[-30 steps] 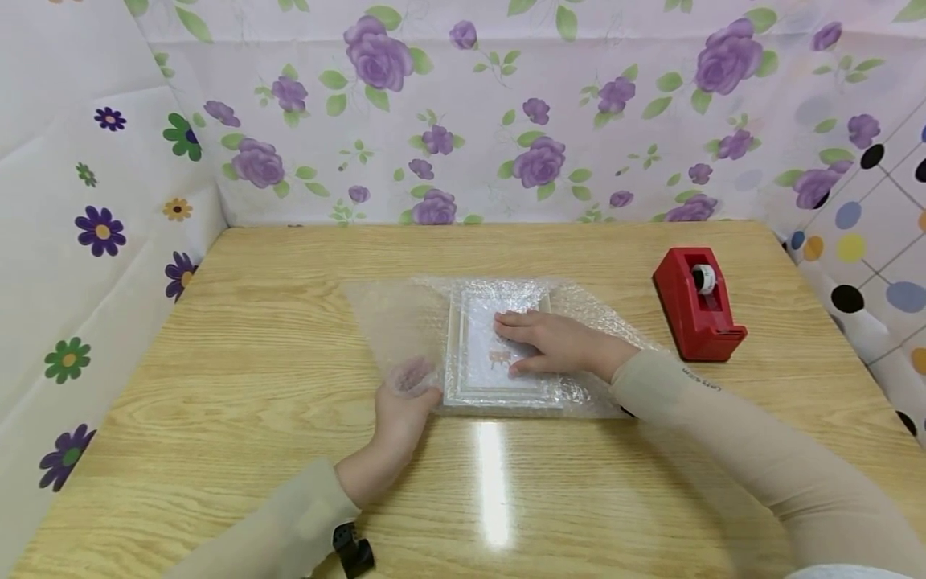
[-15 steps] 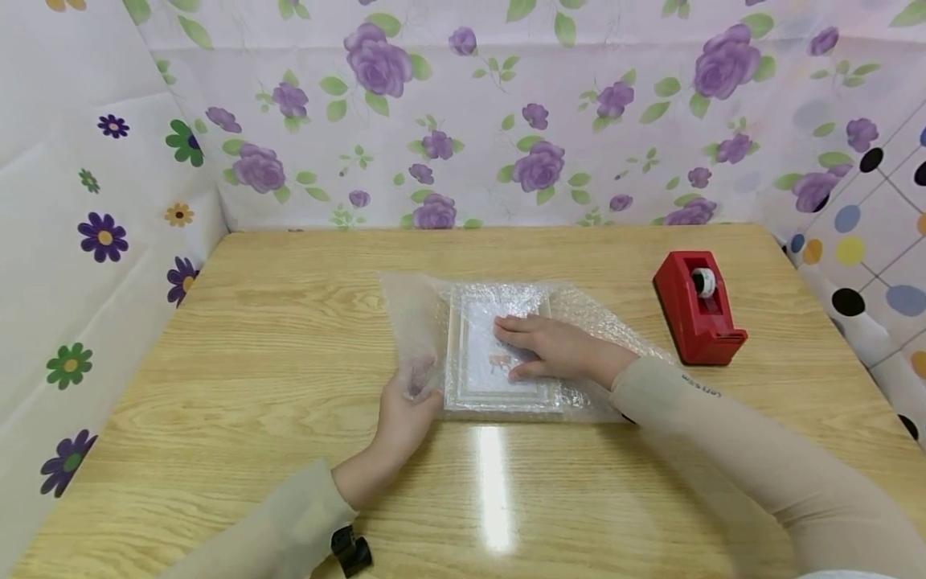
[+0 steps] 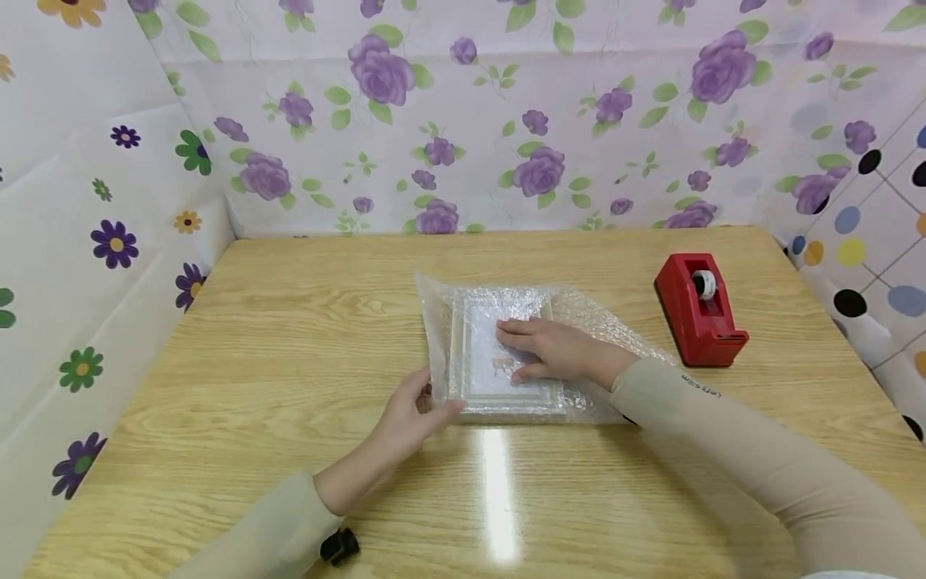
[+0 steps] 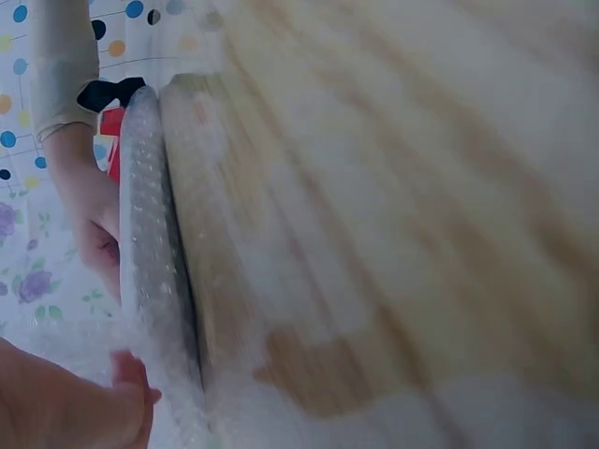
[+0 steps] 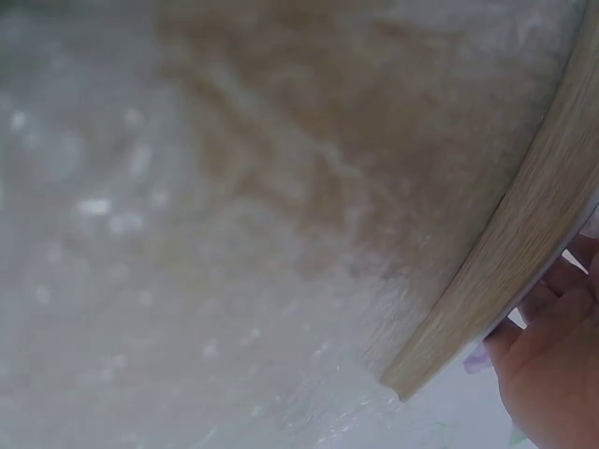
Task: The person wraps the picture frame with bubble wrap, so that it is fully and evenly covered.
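From my remote post I am looking down at a wooden table (image 3: 304, 322), where a picture frame (image 3: 481, 354) is lying flat near the middle, with clear bubble wrap (image 3: 604, 326) covering it and spreading to its right. The left hand (image 3: 407, 414) is holding the wrap's left flap (image 3: 435, 322), its fingers curling behind the plastic and its thumb lying at the frame's near left corner. The right hand (image 3: 555, 348) is gripping nothing; it is resting on the wrapped frame, fingers stretched out.

Compared with a second ago, the flap is changing most: it was reaching out leftward over the table, and now it is standing up close beside the frame's left side. The left hand is sitting a little nearer the frame, its thumb reaching further over the corner. The right hand is staying in the same spot, and so is the frame.

A red tape dispenser (image 3: 687, 314), carrying a white roll of tape (image 3: 704, 284), is standing at the right, apart from both hands, where it was before. Behind the table, a purple-flowered cloth (image 3: 538, 169) is hanging.
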`<action>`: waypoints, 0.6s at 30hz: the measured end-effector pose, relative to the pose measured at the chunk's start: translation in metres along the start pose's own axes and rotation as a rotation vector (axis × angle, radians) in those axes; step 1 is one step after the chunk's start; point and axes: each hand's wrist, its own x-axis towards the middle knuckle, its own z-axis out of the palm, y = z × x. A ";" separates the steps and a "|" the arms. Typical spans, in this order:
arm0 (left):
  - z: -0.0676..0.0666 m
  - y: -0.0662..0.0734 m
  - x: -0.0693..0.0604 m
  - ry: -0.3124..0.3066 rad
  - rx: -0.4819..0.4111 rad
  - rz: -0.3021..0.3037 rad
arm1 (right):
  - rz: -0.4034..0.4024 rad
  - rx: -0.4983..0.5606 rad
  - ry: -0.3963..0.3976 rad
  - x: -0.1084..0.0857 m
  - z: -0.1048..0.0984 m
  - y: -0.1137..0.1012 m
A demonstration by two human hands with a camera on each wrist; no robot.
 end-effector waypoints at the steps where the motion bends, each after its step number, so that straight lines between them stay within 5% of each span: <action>1: -0.002 0.000 -0.002 -0.020 -0.030 0.002 | -0.006 -0.008 0.000 0.000 0.000 0.000; 8: -0.012 -0.005 -0.004 -0.158 -0.286 0.032 | -0.039 -0.131 0.053 0.000 0.004 0.000; 18: -0.015 -0.015 0.028 -0.082 -0.240 -0.098 | -0.013 -0.138 0.046 -0.001 0.006 0.003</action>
